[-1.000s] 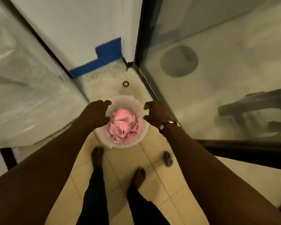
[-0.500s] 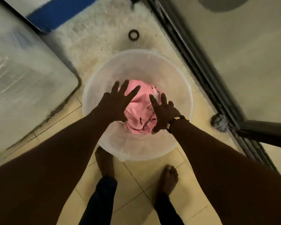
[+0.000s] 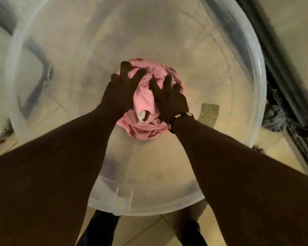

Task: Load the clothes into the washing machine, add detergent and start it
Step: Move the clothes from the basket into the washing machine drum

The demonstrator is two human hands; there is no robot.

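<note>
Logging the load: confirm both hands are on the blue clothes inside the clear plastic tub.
Not quite: the clothes are pink, not blue, as the head view shows. Both the left hand and right hand are on them inside the clear plastic tub.

A crumpled grey rag (image 3: 276, 118) lies on the tiled floor (image 3: 149, 228) at the right, against a dark door track (image 3: 267, 41) that runs along the right edge. A black-and-gold bracelet (image 3: 180, 117) circles one wrist.
</note>
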